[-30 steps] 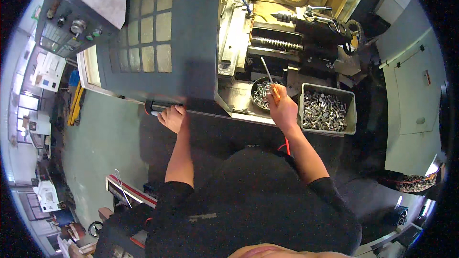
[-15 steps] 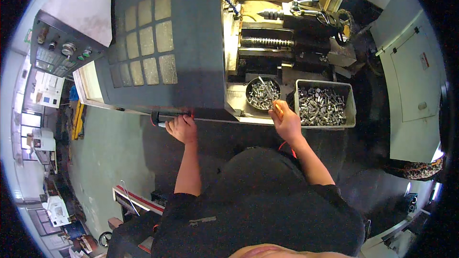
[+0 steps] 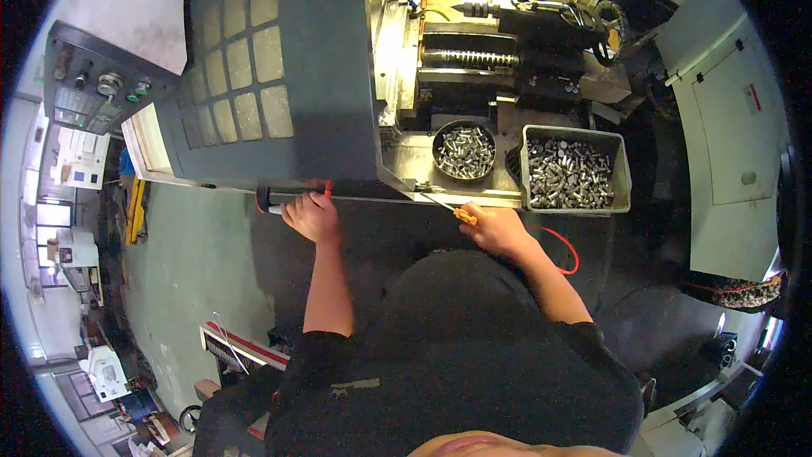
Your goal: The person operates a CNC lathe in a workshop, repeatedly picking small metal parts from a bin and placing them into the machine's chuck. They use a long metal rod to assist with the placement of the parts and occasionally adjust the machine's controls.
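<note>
My left hand [image 3: 310, 217] is closed around the handle [image 3: 264, 200] at the lower edge of a dark machine door [image 3: 330, 118]. The handle is black with red at its ends and is partly hidden by my fingers. My right hand [image 3: 499, 230] grips a thin-shafted hand tool [image 3: 464, 216] by its orange handle. Its metal shaft points left and away, the tip close to the ledge beside the door's corner. Beyond it stands a round pan [image 3: 438, 171] of small metal parts. A grey rectangular bin [image 3: 626, 171] to its right holds more such parts.
Past the door lies the machine's open interior, with a pointed tailstock centre [image 3: 474, 9] and a coil-covered shaft [image 3: 469, 58]. A control panel [image 3: 101, 89] is at the left. A red hose [image 3: 573, 261] loops beside my right forearm. A pale cabinet [image 3: 732, 144] stands right.
The door has slid left with my left hand on its handle. My right hand has drawn the tool from over the pan back toward me and left; its shaft now points lower.
</note>
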A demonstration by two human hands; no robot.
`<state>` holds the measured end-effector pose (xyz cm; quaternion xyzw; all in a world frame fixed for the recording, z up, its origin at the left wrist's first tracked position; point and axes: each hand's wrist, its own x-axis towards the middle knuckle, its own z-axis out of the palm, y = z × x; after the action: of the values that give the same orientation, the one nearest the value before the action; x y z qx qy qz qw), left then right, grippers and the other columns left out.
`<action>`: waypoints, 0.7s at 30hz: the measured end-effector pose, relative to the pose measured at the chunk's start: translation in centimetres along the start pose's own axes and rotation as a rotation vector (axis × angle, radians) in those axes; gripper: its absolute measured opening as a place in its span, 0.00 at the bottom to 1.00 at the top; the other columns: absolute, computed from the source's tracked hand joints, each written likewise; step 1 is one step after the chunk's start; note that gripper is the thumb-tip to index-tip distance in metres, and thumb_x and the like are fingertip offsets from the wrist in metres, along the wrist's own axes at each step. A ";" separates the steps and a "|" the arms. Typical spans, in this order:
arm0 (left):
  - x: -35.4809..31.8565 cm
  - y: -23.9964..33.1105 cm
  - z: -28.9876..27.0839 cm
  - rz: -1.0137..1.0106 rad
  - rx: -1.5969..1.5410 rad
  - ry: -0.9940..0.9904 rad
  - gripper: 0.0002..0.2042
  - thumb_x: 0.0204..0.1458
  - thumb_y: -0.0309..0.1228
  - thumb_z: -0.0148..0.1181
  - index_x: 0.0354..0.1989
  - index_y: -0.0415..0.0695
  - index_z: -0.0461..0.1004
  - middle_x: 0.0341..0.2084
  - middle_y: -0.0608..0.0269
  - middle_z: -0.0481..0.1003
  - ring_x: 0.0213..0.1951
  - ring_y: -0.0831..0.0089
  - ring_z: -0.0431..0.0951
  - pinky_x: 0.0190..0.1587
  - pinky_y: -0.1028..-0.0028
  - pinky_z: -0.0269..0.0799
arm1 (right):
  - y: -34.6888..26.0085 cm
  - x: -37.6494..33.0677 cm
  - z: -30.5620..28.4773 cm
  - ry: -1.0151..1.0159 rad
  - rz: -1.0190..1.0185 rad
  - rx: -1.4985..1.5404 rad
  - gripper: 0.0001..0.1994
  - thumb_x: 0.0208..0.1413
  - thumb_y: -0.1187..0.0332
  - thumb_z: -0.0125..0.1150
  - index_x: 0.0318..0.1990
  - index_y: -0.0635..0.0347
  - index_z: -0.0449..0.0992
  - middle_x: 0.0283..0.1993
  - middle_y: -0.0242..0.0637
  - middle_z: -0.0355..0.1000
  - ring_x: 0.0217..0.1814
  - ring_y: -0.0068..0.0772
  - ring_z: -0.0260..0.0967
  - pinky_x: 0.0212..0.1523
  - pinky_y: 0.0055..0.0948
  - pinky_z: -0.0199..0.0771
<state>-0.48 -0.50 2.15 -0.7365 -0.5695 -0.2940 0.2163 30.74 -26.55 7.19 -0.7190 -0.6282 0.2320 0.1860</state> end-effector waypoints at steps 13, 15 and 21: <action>1.9 -4.9 1.9 -0.077 0.045 -0.055 0.17 0.57 0.36 0.47 0.28 0.39 0.81 0.31 0.52 0.80 0.42 0.49 0.77 0.64 0.48 0.62 | -2.3 1.5 0.2 0.095 0.069 -0.075 0.13 0.61 0.58 0.59 0.46 0.51 0.66 0.31 0.45 0.77 0.32 0.54 0.77 0.29 0.52 0.73; 2.0 -6.1 2.6 -0.055 0.054 -0.052 0.17 0.57 0.37 0.47 0.29 0.39 0.81 0.32 0.52 0.81 0.43 0.49 0.77 0.64 0.49 0.62 | -2.3 2.5 1.4 0.131 -0.078 -0.048 0.12 0.60 0.60 0.59 0.44 0.53 0.67 0.29 0.45 0.77 0.30 0.54 0.77 0.27 0.52 0.73; 2.9 -9.3 4.0 -0.045 0.056 -0.090 0.19 0.59 0.39 0.47 0.31 0.39 0.81 0.33 0.51 0.81 0.45 0.49 0.77 0.65 0.51 0.61 | -7.9 7.0 1.8 0.150 -0.243 -0.109 0.10 0.59 0.62 0.58 0.39 0.58 0.70 0.25 0.47 0.76 0.26 0.51 0.77 0.24 0.49 0.75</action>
<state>-8.23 6.56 1.05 -0.7297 -0.6028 -0.2494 0.2046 23.97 -18.57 9.42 -0.6621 -0.7065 0.1192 0.2196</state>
